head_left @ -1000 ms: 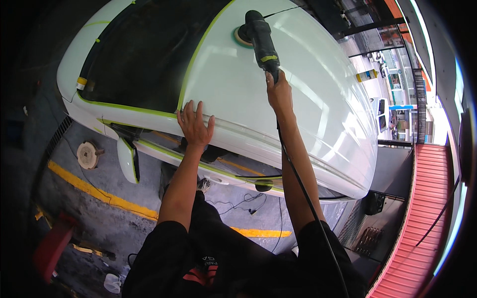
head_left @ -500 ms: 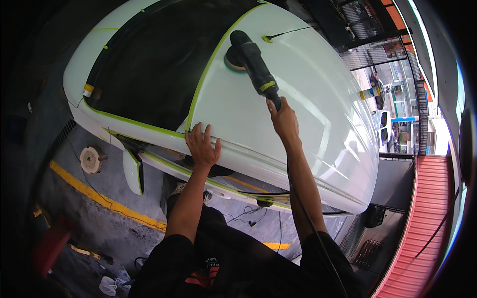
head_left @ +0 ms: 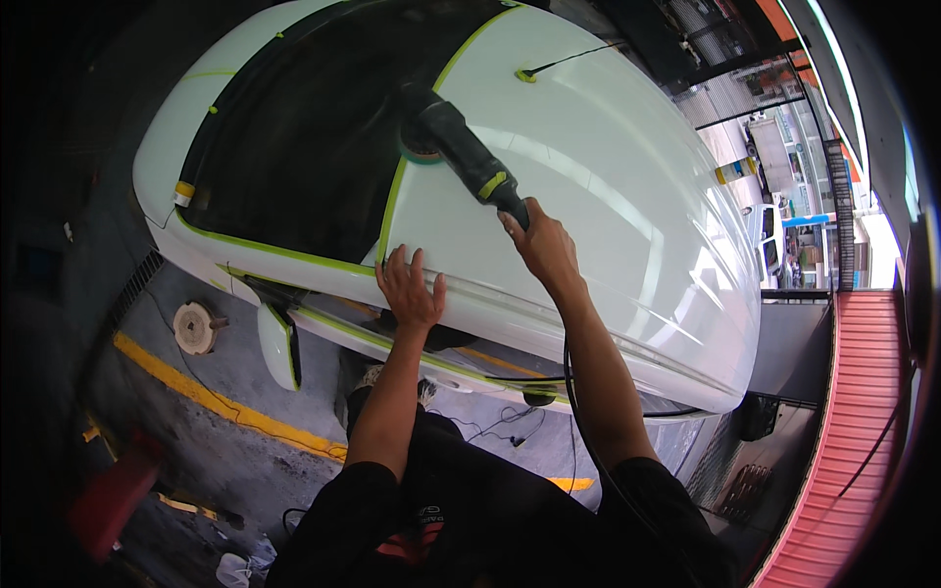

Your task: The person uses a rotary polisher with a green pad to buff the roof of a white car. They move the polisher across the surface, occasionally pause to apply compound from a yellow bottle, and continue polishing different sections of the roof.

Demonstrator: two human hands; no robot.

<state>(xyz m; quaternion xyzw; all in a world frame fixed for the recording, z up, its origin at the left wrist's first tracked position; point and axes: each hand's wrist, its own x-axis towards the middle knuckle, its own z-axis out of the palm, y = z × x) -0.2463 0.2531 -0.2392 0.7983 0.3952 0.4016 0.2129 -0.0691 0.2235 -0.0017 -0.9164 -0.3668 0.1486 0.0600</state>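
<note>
Right hand [head_left: 545, 250] wrapped round handle [head_left: 507, 199] of polisher [head_left: 461, 145], pad [head_left: 423, 157] at roof [head_left: 549, 186] front edge; left hand [head_left: 412, 291] fingers spread on roof's near side, probably for balance

Head camera: left of a worn pair, above both forearms [head_left: 395, 397], looking down.
Facing: from the near edge of the white roof [head_left: 608, 211] toward its far edge.
Nearness: beside the near edge, fisheye fitting most of the roof.
</note>
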